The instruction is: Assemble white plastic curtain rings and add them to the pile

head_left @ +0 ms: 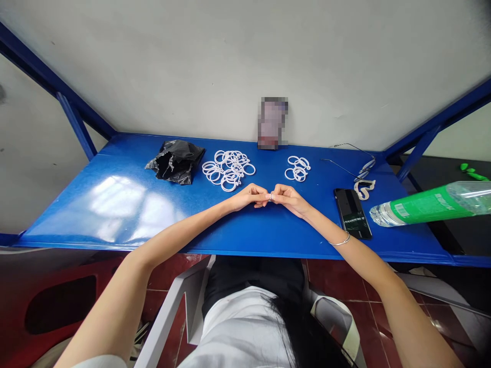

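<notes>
My left hand and my right hand meet over the blue table, fingertips pinched together. A small pale bit shows between them, too covered by the fingers to name. Just beyond my left hand lies a heap of white plastic rings, overlapping one another. Past my right hand is a smaller group of white rings, lying apart from the heap.
A crumpled black plastic bag lies at the left. A pixelated upright object leans on the wall. At the right are eyeglasses, a phone, a pale curved item and a green-labelled bottle. Blue frame bars slope at both sides.
</notes>
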A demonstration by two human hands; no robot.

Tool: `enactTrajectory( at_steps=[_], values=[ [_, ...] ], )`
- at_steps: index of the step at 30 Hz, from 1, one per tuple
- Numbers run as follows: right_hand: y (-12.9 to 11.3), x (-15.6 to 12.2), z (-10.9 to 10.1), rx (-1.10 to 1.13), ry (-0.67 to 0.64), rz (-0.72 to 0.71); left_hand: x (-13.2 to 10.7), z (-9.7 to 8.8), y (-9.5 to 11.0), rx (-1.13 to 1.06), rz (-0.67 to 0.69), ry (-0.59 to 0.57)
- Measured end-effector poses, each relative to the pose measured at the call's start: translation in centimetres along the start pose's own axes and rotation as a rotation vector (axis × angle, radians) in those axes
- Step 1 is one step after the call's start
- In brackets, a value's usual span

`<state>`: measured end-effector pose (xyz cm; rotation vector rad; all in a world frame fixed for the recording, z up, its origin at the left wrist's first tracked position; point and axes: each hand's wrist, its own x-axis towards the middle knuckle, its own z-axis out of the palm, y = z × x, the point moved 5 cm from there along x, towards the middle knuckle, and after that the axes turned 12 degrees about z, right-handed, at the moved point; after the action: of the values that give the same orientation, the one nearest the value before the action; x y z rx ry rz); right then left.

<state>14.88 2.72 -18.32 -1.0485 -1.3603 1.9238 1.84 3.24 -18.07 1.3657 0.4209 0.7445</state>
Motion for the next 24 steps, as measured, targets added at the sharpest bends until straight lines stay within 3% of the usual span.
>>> enactTrajectory(
  at_steps=[7, 13, 16, 20, 24],
  values=[
    [0.5, 0.3, -0.4, 0.019, 0.045, -0.011, 0.2, -0.3, -0.7, -0.039, 0.035, 0.073],
    [0.5, 0.4, -0.1, 0.101, -0.032, 0.0, 0.4, -0.5, -1.3, -0.147, 0.066, 0.073],
    [0.5, 0.4, -0.4, 0.095, -0.003, -0.007, 0.4, -0.6, -1.1, -0.168, 0.09, 0.097],
    [0.2, 0.4, -0.9, 0.059, 0.074, -0.062, 0.4, -0.4, -0.6, -0.171, 0.116, 0.126],
    [-0.6, 0.1, -0.8, 0.017, 0.071, -0.137, 0.4, -0.5, -0.5, -0.113, 0.115, 0.129]
  ],
)
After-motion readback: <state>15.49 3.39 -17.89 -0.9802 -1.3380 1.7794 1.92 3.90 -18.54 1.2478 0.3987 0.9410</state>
